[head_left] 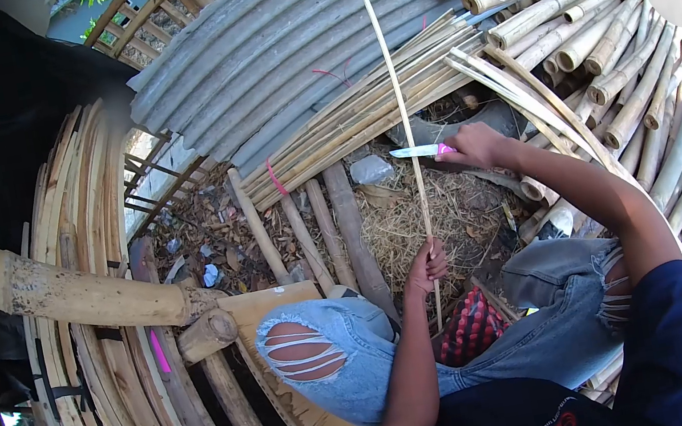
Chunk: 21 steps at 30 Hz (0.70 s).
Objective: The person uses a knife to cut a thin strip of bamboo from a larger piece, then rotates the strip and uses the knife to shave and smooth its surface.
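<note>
A long, thin bamboo strip (388, 61) stands nearly upright in front of me, its lower end down between my knees. My left hand (429, 267) is closed around it near the bottom. Higher up and to the right, my right hand (476, 145) grips a knife with a pink handle (444, 150). The knife's blade (415, 152) points left and crosses the strip in this view. Below my left hand, a red and black patterned cloth (471, 328) shows between my legs.
Bamboo poles (604, 60) are piled along the right. A bundle of split strips (345, 127) lies by a corrugated metal sheet (269, 53). Long slats (101, 343) and a thick bamboo beam (83, 288) are at left. Dry shavings (405, 220) cover the ground ahead.
</note>
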Each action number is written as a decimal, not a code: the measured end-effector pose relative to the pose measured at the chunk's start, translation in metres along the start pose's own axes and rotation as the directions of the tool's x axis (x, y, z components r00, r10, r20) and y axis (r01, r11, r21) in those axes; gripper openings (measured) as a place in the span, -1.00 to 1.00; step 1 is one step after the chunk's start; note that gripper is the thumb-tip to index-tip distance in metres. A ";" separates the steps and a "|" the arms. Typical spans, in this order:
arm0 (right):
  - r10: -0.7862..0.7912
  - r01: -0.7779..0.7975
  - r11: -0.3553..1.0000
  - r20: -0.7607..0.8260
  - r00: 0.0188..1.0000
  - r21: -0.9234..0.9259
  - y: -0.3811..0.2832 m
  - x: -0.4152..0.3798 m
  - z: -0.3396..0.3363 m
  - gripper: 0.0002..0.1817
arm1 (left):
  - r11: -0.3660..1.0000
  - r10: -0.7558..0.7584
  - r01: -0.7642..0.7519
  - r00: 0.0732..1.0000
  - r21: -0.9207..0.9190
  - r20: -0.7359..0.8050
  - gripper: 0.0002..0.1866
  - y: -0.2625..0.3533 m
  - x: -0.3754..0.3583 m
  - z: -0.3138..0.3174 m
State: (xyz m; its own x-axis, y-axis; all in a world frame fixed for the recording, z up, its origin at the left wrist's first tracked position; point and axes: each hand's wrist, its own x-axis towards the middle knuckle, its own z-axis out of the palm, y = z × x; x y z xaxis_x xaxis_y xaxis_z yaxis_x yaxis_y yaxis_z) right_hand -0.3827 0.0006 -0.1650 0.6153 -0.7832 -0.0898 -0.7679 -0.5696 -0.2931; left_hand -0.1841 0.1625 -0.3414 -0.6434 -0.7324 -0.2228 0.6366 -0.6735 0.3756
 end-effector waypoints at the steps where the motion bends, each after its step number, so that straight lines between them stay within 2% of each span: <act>1: -0.015 0.015 0.999 0.003 1.000 -0.040 0.002 0.000 -0.001 -0.42 | 1.000 -0.002 0.002 1.000 0.009 -0.026 -0.52 0.000 0.000 0.001; 4: -0.060 0.063 0.997 0.049 0.997 -0.049 -0.003 -0.007 0.012 -0.41 | 0.999 0.003 -0.002 1.000 0.052 -0.020 -0.52 -0.001 -0.002 0.005; 6: -0.291 0.327 0.941 0.282 0.914 -0.086 -0.018 -0.013 0.026 -0.43 | 0.997 -0.013 0.016 0.999 0.071 -0.046 -0.52 -0.002 -0.001 0.007; 10: -0.299 0.360 0.913 0.289 0.910 -0.190 -0.023 -0.008 0.031 -0.45 | 0.996 -0.018 0.025 0.997 0.091 -0.071 -0.53 -0.003 -0.003 0.007; 11: -0.142 0.154 0.976 0.085 0.986 -0.155 -0.015 -0.001 0.025 -0.45 | 0.996 -0.015 0.021 0.997 0.085 -0.072 -0.53 -0.004 -0.003 0.007; 12: 0.041 -0.050 0.996 -0.114 0.993 -0.079 -0.006 0.007 0.018 -0.45 | 0.996 -0.014 0.023 0.995 0.091 -0.096 -0.53 -0.004 -0.003 0.008; 13: 0.038 -0.048 0.995 -0.112 0.993 -0.083 0.000 0.012 0.008 -0.45 | 0.995 -0.012 0.024 0.993 0.099 -0.119 -0.53 -0.003 -0.001 0.008; 15: 0.157 -0.171 0.978 -0.121 0.980 -0.116 0.009 0.015 -0.015 -0.44 | 0.993 -0.019 0.031 0.993 0.112 -0.114 -0.54 -0.006 0.003 0.005; 16: 0.164 -0.179 0.977 -0.128 0.978 -0.114 0.012 0.013 -0.011 -0.44 | 0.991 -0.027 0.042 0.993 0.125 -0.113 -0.54 -0.007 0.004 0.003; 18: -0.012 -0.003 0.991 -0.117 0.993 -0.132 0.013 0.006 0.007 -0.42 | 0.990 -0.028 0.045 0.992 0.134 -0.126 -0.54 -0.008 0.004 0.004; 19: -0.044 0.049 0.989 0.039 0.998 -0.142 0.000 0.000 0.010 -0.42 | 0.990 -0.021 0.040 0.990 0.133 -0.143 -0.54 -0.009 0.004 0.004; 21: -0.171 0.218 0.952 0.218 0.961 -0.213 -0.018 -0.008 0.041 -0.43 | 0.987 0.001 0.030 0.983 0.160 -0.184 -0.55 -0.011 0.005 0.001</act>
State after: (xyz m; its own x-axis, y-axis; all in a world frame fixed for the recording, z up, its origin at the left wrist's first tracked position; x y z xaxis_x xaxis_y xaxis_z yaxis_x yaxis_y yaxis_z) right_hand -0.3670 0.0274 -0.1982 0.7616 -0.6007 -0.2433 -0.6352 -0.7664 -0.0960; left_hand -0.1943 0.1663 -0.3459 -0.5536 -0.7386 -0.3847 0.5410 -0.6702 0.5081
